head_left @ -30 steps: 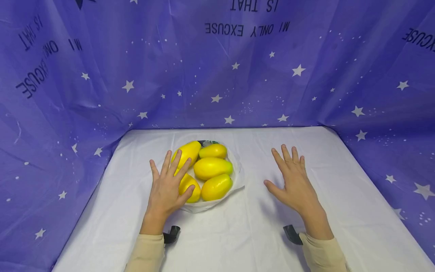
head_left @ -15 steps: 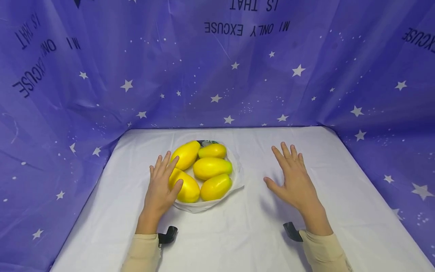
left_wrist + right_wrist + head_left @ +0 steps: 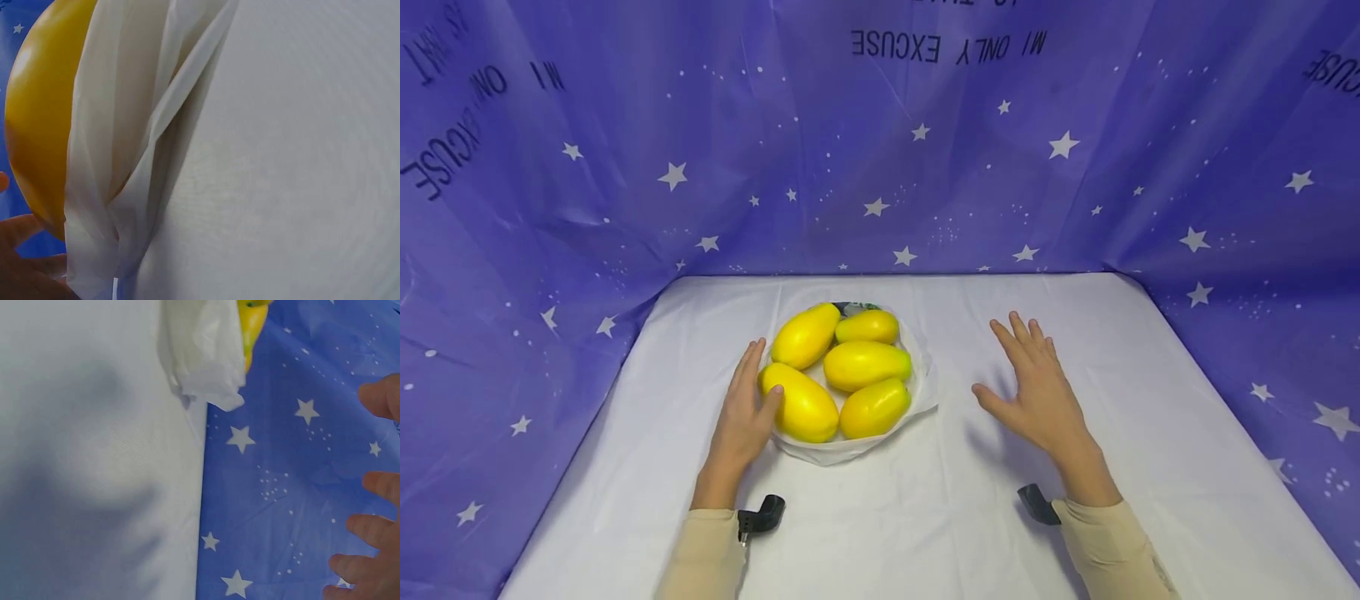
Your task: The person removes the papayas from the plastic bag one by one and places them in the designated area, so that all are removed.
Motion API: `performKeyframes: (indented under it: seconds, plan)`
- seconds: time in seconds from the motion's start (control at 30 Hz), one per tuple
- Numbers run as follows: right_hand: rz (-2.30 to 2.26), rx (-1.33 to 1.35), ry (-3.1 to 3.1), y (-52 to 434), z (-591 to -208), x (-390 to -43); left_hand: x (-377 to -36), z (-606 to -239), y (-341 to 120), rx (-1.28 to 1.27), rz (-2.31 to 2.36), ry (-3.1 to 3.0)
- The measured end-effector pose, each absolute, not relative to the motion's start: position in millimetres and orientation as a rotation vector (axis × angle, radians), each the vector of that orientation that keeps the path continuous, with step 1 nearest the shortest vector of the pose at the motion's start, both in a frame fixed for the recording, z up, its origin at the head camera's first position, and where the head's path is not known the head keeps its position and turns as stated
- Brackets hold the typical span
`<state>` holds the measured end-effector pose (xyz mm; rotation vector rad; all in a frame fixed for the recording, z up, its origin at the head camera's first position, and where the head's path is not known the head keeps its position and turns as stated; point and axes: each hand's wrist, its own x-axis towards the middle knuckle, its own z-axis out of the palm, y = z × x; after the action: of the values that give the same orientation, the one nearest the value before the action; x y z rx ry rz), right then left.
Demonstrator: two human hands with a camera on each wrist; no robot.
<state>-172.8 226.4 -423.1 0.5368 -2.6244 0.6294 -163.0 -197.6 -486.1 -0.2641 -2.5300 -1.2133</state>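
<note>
While my left hand (image 3: 741, 417) lies flat at the nine o'clock side of the heap of fruit, its fingers run straight along the edge of the white plastic bag (image 3: 850, 450) and its thumb rests against the nearest yellow mango (image 3: 800, 402), so that hand is released and grips nothing. Five mangoes sit together on the bag: the one my thumb touches at about eight o'clock in the cluster, another (image 3: 875, 407) just beside it at five o'clock, a third (image 3: 867, 365) in the middle, a fourth (image 3: 806, 335) tilted toward eleven o'clock, and the smallest (image 3: 868, 327) at one o'clock, with a dark green scrap (image 3: 852, 307) showing at twelve o'clock behind them. From my left wrist camera the bag (image 3: 125, 156) folds up against the side of a mango (image 3: 40, 125), with my fingertips (image 3: 25, 262) at the lower corner. My right hand (image 3: 1037, 396) is at three o'clock from the fruit, well apart from the bag, fingers spread and relaxed above the white tablecloth (image 3: 940, 517), holding nothing; whether the palm touches the cloth I cannot tell. Beige sleeves (image 3: 707, 554) cover both my forearms, and a blue star-printed backdrop (image 3: 925, 150) stands round the table from nine through twelve to three o'clock.
</note>
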Motion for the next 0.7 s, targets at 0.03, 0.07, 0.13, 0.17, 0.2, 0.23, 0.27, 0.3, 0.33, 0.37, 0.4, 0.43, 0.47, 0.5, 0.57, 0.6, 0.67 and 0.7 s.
performKeyframes:
  seconds: [0.03,0.07,0.13,0.17,0.2,0.23,0.27,0.3,0.33,0.37,0.4,0.43,0.47,0.5,0.57,0.6,0.67,0.7]
  plan:
    - [0.638,0.537,-2.633,225.1,-424.0,-173.4,-163.6,-487.5,-198.4,-0.256,-1.232,-2.534]
    - [0.644,0.538,-2.641,223.9,-424.9,-174.1,-164.2,-488.6,-199.2,-0.245,-1.253,-2.539]
    - [0.635,0.545,-2.649,221.7,-426.4,-175.8,-165.3,-490.4,-200.4,-0.221,-1.287,-2.547]
    - [0.628,0.552,-2.647,220.7,-426.8,-177.0,-166.4,-491.6,-201.0,-0.209,-1.305,-2.548]
    - [0.621,0.558,-2.644,219.7,-427.1,-178.6,-167.2,-492.1,-201.1,-0.192,-1.323,-2.555]
    - [0.618,0.565,-2.639,217.9,-427.1,-180.6,-167.9,-491.6,-201.9,-0.171,-1.326,-2.563]
    - [0.620,0.575,-2.631,216.1,-427.0,-182.7,-168.3,-490.8,-202.4,-0.155,-1.331,-2.570]
    - [0.624,0.585,-2.625,214.2,-426.8,-184.8,-168.9,-490.4,-202.7,-0.137,-1.332,-2.576]
    - [0.633,0.593,-2.623,212.3,-426.9,-186.9,-169.4,-490.0,-203.0,-0.117,-1.336,-2.586]
    - [0.644,0.601,-2.623,210.0,-426.6,-188.7,-169.8,-489.5,-203.1,-0.096,-1.336,-2.596]
    - [0.656,0.605,-2.628,207.7,-426.6,-190.3,-169.9,-489.3,-203.0,-0.080,-1.332,-2.605]
    - [0.675,0.613,-2.633,205.4,-426.5,-191.7,-170.1,-489.3,-203.1,-0.067,-1.327,-2.613]
    - [0.695,0.617,-2.639,203.0,-426.7,-193.0,-170.3,-489.7,-203.2,-0.059,-1.329,-2.621]
    - [0.713,0.618,-2.650,200.5,-427.2,-194.4,-170.5,-490.4,-203.2,-0.051,-1.328,-2.629]
    - [0.756,0.626,-2.659,195.0,-428.2,-197.5,-170.4,-492.2,-203.7,-0.045,-1.326,-2.643]
    - [0.784,0.635,-2.659,192.2,-429.1,-199.4,-170.2,-493.3,-204.0,-0.044,-1.325,-2.649]
    - [0.847,0.667,-2.649,185.9,-430.4,-204.4,-170.0,-495.0,-204.8,-0.041,-1.322,-2.658]
    - [0.880,0.689,-2.642,182.4,-431.0,-207.5,-170.1,-495.6,-205.2,-0.042,-1.321,-2.662]
